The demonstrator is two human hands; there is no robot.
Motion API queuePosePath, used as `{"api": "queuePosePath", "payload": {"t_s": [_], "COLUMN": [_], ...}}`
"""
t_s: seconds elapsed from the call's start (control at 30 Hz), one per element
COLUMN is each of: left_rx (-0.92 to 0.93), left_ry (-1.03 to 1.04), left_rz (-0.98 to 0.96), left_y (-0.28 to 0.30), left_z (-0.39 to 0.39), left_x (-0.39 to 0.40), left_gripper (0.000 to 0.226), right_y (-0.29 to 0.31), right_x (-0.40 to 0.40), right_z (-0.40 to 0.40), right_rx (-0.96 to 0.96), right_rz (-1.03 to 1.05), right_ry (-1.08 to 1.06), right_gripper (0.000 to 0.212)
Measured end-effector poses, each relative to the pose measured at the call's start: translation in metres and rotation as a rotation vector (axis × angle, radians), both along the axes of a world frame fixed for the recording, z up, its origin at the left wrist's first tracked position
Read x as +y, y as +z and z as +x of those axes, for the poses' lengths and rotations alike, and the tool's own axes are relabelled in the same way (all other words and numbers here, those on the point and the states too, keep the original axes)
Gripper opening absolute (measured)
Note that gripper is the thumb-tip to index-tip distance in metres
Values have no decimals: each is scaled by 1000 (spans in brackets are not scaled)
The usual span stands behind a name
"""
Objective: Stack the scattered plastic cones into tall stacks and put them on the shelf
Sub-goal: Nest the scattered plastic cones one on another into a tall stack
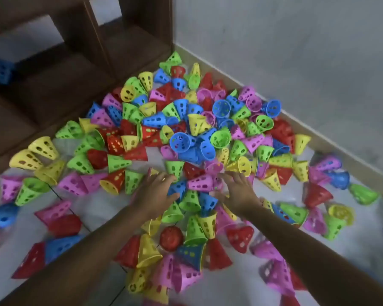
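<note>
Cones (186,138) of perforated plastic, in red, yellow, green, blue and pink, lie scattered in a dense heap across the pale floor (93,208), beyond and around both hands. Left hand (157,193) reaches forward with fingers spread and relaxed, gripping nothing; its fingertips lie over a blue cone (176,188) and beside a green cone (174,170). Right hand (239,191) is likewise extended with loose, straight fingers, holding nothing. Between the two hands lies a pink cone (200,183) on its side; whether either hand touches it cannot be told. Below the wrists, more cones lie near the forearms. Beyond the left hand stands a dark wooden shelf (60,69), with a blue cone stack (1,70), blurred, in one compartment. Beyond the right hand rises a grey wall (296,51).
</note>
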State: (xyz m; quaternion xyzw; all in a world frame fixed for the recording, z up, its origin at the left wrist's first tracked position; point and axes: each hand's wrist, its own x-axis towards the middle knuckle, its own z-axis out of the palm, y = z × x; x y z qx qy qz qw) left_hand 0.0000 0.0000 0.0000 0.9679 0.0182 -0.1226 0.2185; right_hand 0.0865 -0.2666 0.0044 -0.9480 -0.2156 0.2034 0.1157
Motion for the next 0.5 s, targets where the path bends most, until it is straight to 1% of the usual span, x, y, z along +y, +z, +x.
{"api": "queuePosePath", "payload": {"t_s": [0.13,0.2,0.3,0.43,0.5], "left_rx": [74,62,35,-5,-11], "left_ry": [29,74,107,113,140], "left_rz": [-23,-42,1,103,88], "left_y": [-20,-30,-43,-52,-48], "left_z": [-1,-1,3,10,11], "left_x": [-12,-17,-18,-14,-15], "left_gripper": [57,57,53,57,53], "right_y": [-16,-22,-29,-47,-48], "right_x": [4,10,14,14,13], "right_z": [1,-1,0,0,-1], "right_rx": [58,78,42,-57,-101], "right_rz": [70,124,137,95,77], "right_ry": [-43,-91,-126,-181,-201], "right_gripper": [64,56,46,48,47]}}
